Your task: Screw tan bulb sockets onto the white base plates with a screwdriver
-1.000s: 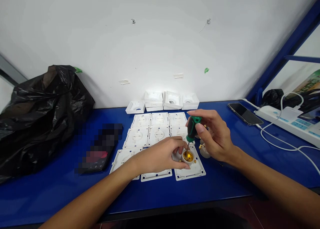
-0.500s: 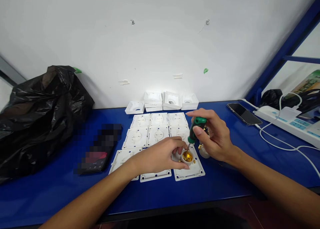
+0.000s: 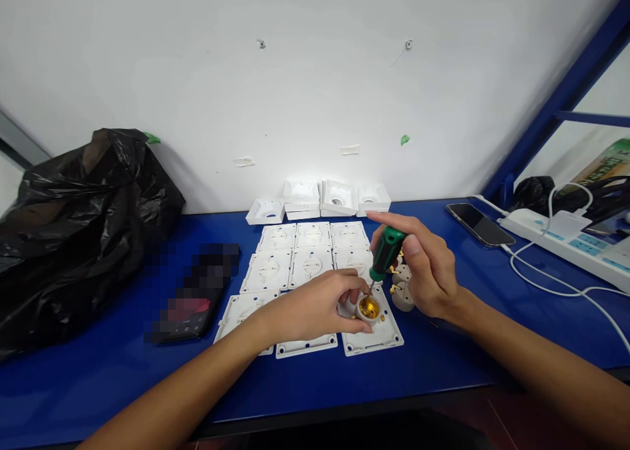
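My left hand pinches the round lamp socket, white outside and brass-coloured inside, on the nearest right white square plate. My right hand is closed on a green and black screwdriver, index finger stretched over the handle's top. The screwdriver tilts slightly, its tip down inside the socket. More white plates lie in rows behind and left of it. Several loose round sockets with brass-coloured tabs stand beside the plates, partly hidden by my right hand.
White open boxes are stacked along the wall. A black plastic bag fills the left side, with a dark, partly pixelated phone beside it. Another phone, a power strip and white cables lie at the right.
My right hand's fingers have shifted round the screwdriver handle, with the thumb moved right and the handle turned a little. More of the loose sockets shows. My left hand stays put.
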`<control>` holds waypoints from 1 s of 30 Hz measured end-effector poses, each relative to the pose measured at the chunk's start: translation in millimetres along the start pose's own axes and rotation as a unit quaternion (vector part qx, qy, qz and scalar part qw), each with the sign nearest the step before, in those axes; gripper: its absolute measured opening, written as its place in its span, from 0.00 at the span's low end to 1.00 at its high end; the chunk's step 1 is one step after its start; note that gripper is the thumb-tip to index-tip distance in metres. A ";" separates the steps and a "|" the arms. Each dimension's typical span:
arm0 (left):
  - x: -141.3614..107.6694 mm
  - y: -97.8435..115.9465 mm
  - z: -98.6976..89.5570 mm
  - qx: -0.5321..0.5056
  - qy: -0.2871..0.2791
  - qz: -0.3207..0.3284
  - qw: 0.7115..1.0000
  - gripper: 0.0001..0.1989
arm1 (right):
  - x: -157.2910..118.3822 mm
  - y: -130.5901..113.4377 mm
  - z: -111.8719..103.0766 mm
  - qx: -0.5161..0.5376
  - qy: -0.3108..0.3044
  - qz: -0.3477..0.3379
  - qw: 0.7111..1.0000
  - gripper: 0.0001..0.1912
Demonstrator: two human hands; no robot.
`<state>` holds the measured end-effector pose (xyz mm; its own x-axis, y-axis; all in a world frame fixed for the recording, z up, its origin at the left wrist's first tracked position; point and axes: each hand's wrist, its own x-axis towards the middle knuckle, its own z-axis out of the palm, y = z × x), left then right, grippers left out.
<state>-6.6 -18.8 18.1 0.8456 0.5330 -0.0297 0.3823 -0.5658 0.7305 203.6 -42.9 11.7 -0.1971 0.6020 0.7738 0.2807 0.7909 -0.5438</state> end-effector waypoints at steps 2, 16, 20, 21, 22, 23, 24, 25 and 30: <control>-0.1 0.8 -0.1 0.005 0.000 -0.003 1.000 0.19 | 0.0 -0.1 0.7 0.004 0.005 0.001 1.000 0.20; -0.4 2.1 -0.2 -0.004 0.001 -0.008 1.000 0.19 | -0.1 0.7 3.4 0.026 0.022 -0.008 0.999 0.14; -0.2 1.6 0.0 -0.005 0.001 -0.011 1.000 0.17 | 4.2 0.1 3.0 0.017 0.029 -0.025 0.999 0.12; -0.2 1.7 0.1 -0.008 0.000 -0.012 1.000 0.16 | 5.2 0.5 3.6 0.013 0.039 -0.038 0.998 0.13; -0.3 1.9 0.0 -0.010 0.000 -0.014 1.000 0.16 | 5.7 1.1 4.4 0.010 0.050 -0.050 0.997 0.16; -0.4 2.1 0.0 -0.011 0.000 -0.015 1.000 0.16 | 5.6 1.6 5.2 0.009 0.062 -0.058 0.996 0.18; -0.6 2.2 0.0 -0.010 0.001 -0.016 1.000 0.17 | 4.9 2.1 6.0 0.011 0.071 -0.062 0.996 0.22; -0.7 2.4 0.0 -0.009 0.002 -0.017 1.000 0.17 | 3.8 2.4 6.7 0.016 0.074 -0.062 0.995 0.24; -0.9 2.7 -0.2 -0.004 -0.002 -0.022 1.000 0.17 | -1.4 1.1 6.1 0.044 0.006 -0.014 0.999 0.19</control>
<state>-6.3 -20.7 20.2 0.8289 0.5557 -0.0645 0.4169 -0.5367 0.7336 198.4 -42.2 8.0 -0.1928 0.5782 0.7928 0.1923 0.8145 -0.5473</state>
